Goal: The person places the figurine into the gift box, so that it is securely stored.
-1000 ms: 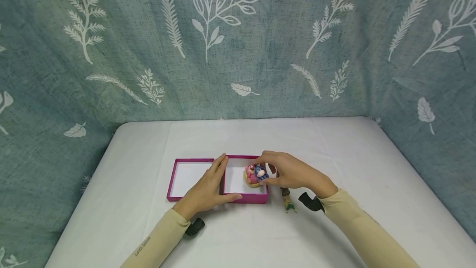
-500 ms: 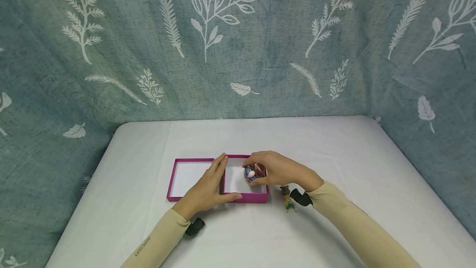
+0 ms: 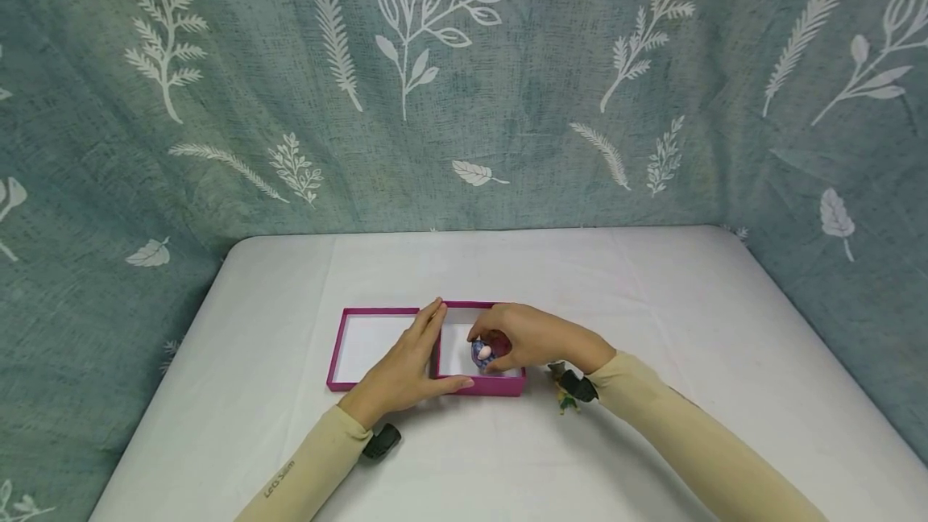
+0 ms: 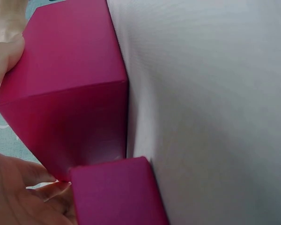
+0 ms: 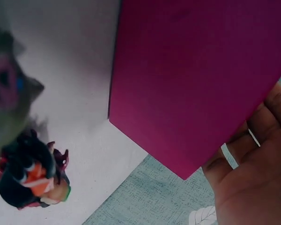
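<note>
My left hand grips the magenta box, thumb on the front wall and fingers stretched along its left side to the back. In the left wrist view the thumb presses the box wall. Inside the open white interior, my right hand holds a blue toy figurine with a pale pink snout between thumb and fingers, low in the box. Much of the figurine is hidden by that hand. The right wrist view shows the hand's fingers reaching over the box wall.
A shallower magenta lid with a white inside lies left of the box. A small figurine in green stands right of the box, partly covered by the black wrist camera. Figures show in the right wrist view.
My right hand has moved left and a little nearer the front of the box, taking the figurine along. The left hand stays on the box.
</note>
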{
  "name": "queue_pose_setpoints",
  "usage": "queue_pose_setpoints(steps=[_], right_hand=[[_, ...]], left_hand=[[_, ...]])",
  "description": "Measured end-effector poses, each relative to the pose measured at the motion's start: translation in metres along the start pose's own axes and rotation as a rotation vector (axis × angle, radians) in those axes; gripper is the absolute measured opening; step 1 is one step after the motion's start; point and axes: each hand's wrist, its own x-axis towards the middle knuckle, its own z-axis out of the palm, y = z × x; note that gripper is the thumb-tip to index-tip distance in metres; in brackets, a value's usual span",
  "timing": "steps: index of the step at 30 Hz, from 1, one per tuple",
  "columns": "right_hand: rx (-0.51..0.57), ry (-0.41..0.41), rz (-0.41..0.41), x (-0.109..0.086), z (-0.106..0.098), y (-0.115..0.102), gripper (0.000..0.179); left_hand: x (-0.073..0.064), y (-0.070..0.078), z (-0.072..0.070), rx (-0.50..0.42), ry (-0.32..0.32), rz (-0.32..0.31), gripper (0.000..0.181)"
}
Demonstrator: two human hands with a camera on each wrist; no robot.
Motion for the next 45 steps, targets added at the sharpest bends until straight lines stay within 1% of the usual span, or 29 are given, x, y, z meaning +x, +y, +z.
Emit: queue_pose_setpoints(steps=[5,9,13,17,24,27,31,36,45], right_hand=[[0.004,-0.021,-0.013,0.002,0.002,-0.002,0.041],[0.004,-0.047,0.005,0.004,0.005,-0.002,0.038],[-0.019,-0.047,-0.006,0.006,0.008,-0.001,0.036],[-0.062,-0.038,-0.039,0.005,0.009,0.0,0.036],[-0.153,0.025,-0.108,0.004,0.011,0.007,0.033],[-0.161,0.039,-0.108,0.003,0.011,0.009,0.032],[-0.146,0.04,-0.088,0.001,0.01,0.011,0.032],[-0.162,0.017,-0.082,0.001,0.006,0.012,0.031],[-0.155,-0.081,-0.062,0.002,0.002,0.009,0.027]], left_hand=[[0.0,0.0,0.0,-0.003,0.001,0.002,0.114],[-0.001,-0.001,0.0,-0.006,0.0,0.003,0.114],[-0.001,-0.001,0.001,-0.009,-0.002,0.002,0.113],[-0.001,0.0,0.001,-0.006,-0.003,0.003,0.113],[0.0,0.0,0.0,0.011,-0.002,0.006,0.113],[0.0,0.0,0.0,0.013,0.001,0.007,0.113],[0.0,0.0,0.0,0.018,0.0,0.006,0.113],[0.0,0.0,0.0,0.025,0.004,0.007,0.113],[0.001,-0.001,0.0,0.02,0.001,0.009,0.113]])
